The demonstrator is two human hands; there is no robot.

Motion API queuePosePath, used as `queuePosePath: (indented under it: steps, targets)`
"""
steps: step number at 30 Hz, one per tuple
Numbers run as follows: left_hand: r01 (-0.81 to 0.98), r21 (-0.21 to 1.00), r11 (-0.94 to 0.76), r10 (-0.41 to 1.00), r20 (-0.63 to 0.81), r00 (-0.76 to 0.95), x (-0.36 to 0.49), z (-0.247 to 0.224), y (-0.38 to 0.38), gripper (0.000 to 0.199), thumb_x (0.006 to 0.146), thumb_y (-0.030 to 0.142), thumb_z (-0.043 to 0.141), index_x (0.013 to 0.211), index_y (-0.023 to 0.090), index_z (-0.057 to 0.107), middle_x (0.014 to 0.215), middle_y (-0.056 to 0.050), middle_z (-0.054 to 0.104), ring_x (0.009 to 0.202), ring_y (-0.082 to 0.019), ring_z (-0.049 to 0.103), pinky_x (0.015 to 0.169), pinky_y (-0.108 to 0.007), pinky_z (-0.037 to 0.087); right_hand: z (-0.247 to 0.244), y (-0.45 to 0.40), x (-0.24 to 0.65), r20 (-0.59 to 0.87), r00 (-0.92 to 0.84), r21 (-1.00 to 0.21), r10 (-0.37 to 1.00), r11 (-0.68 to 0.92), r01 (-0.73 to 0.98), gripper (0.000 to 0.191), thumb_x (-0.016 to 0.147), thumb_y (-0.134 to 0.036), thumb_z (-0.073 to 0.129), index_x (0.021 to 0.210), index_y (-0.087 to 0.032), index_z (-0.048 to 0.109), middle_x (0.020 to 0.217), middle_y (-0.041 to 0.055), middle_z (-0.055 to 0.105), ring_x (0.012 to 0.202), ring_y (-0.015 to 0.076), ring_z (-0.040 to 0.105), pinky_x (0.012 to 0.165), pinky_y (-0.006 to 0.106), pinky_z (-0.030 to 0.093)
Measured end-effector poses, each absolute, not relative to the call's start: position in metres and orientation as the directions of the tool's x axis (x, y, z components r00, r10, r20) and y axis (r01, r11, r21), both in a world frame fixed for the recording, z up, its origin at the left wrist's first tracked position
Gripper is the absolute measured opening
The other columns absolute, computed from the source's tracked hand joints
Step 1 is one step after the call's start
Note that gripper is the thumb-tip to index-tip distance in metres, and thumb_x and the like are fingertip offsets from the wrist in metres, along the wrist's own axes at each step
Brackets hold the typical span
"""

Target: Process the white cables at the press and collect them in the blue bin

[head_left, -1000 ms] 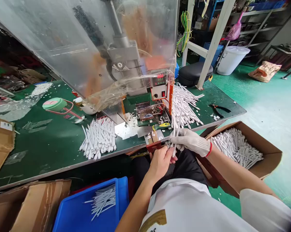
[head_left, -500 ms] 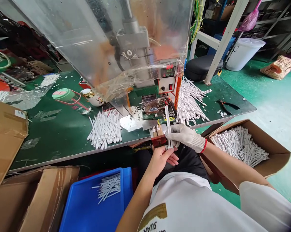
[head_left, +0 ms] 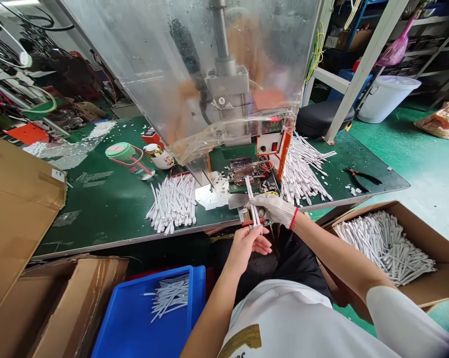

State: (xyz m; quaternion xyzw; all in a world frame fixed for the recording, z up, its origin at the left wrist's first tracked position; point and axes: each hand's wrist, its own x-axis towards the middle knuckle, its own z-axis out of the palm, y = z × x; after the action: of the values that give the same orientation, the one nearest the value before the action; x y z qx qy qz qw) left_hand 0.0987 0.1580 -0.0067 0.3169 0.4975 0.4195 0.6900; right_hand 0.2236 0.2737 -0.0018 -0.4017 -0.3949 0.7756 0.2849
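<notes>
White strips [head_left: 252, 204] stand pinched in the gloved right hand [head_left: 272, 209]; the bare left hand [head_left: 246, 246] curls just below, its grip unclear, before the green tabletop [head_left: 108, 219].

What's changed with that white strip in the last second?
The white strip has swung from leaning right to leaning left, and the gloved right hand keeps its hold while shifting left with the bare left hand below it. The view also turned left. The strips piled on the bench, blue tray and cardboard box stayed put.
</notes>
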Motion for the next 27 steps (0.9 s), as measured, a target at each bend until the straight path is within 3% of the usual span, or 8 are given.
queuePosePath:
  steps: [11,22,27]
  targets:
    - [-0.232,0.850,0.473,0.881,-0.453,0.134,0.102,-0.004,0.161,0.058,0.075,0.066,0.066,0.078,0.008,0.069,0.056,-0.008,0.068,0.048,-0.018,0.066,0.045,-0.023,0.049,-0.026,0.285,0.218,-0.392,-0.471,-0.833,0.790,-0.522,-0.183,0.021,0.080,-0.031,0.072,0.078,-0.011,0.068,0.061,0.0041,0.063,0.039,0.0063,0.045,0.033,0.016,0.031]
    - [-0.232,0.850,0.473,0.881,-0.452,0.142,0.101,-0.007,0.161,0.058,0.075,0.067,0.066,0.079,0.009,0.069,0.056,-0.008,0.068,0.049,-0.018,0.066,0.046,-0.024,0.049,-0.023,0.286,0.218,-0.433,-0.483,-0.797,0.761,-0.574,-0.190,0.020,0.081,-0.030,0.071,0.077,-0.012,0.066,0.060,0.0029,0.062,0.039,0.0072,0.044,0.034,0.017,0.036]
    - [-0.251,0.826,0.504,0.863,-0.474,0.175,0.104,-0.003,0.163,0.062,0.077,0.067,0.063,0.090,0.008,0.071,0.062,-0.009,0.071,0.052,-0.020,0.069,0.049,-0.025,0.051,-0.016,0.297,0.210,-0.415,-0.423,-0.814,0.806,-0.536,-0.224,0.018,0.089,-0.028,0.063,0.083,-0.012,0.068,0.069,0.0060,0.066,0.046,0.0101,0.052,0.038,0.020,0.041]
